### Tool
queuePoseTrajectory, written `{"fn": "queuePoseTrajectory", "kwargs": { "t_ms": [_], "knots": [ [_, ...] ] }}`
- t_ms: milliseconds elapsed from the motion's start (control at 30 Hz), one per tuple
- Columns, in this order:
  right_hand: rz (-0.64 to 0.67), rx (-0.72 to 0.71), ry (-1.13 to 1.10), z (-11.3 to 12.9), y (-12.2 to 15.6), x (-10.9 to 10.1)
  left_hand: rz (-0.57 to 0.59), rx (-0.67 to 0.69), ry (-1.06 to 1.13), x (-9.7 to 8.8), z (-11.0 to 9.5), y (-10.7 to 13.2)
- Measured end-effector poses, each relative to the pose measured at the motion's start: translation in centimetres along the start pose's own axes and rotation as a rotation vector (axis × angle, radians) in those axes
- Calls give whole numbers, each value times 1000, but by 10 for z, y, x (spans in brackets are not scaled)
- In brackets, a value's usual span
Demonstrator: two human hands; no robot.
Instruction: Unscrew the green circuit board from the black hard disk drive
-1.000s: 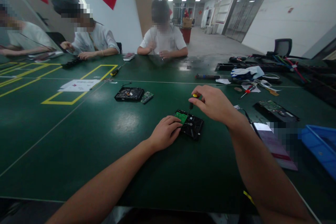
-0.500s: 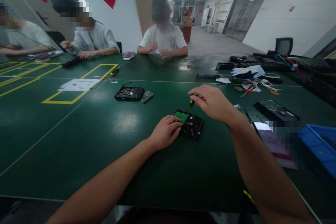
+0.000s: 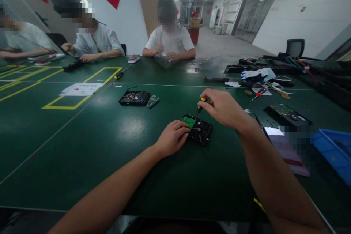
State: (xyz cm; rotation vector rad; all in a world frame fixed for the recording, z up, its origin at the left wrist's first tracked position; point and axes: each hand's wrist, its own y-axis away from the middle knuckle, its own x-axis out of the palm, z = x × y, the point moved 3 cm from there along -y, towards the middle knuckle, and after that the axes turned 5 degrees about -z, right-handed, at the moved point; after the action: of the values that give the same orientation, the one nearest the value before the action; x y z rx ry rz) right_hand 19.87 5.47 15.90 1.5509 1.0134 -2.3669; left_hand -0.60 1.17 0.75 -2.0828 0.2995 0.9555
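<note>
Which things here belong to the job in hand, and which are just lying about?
In use:
drive with green board, touched by the left hand
yellow-black screwdriver, held in the right hand above the drive

Seemingly just lying about:
left drive
loose board
far-right drive
red screwdriver
blue bin

I saw the left hand (image 3: 171, 139) and right hand (image 3: 219, 108) bare, both forearms (image 3: 115, 186) uncovered, tapering smoothly towards the wrists (image 3: 158, 150).

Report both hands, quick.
Left hand: on the black drive; whether it grips cannot be told.
Right hand: closed on the yellow-and-black screwdriver.
</note>
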Motion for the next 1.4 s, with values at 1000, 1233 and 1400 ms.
{"fn": "queuePoseTrajectory", "kwargs": {
  "t_ms": [1000,1233,1400],
  "knots": [
    [-8,-35,-53,-3,-1,5,7,-3,-4,1,1,1],
    [25,-89,-114,-1,0,3,4,1,4,1,3,1],
    [58,-4,-128,-3,1,4,0,2,3,0,2,0]
  ]
}}
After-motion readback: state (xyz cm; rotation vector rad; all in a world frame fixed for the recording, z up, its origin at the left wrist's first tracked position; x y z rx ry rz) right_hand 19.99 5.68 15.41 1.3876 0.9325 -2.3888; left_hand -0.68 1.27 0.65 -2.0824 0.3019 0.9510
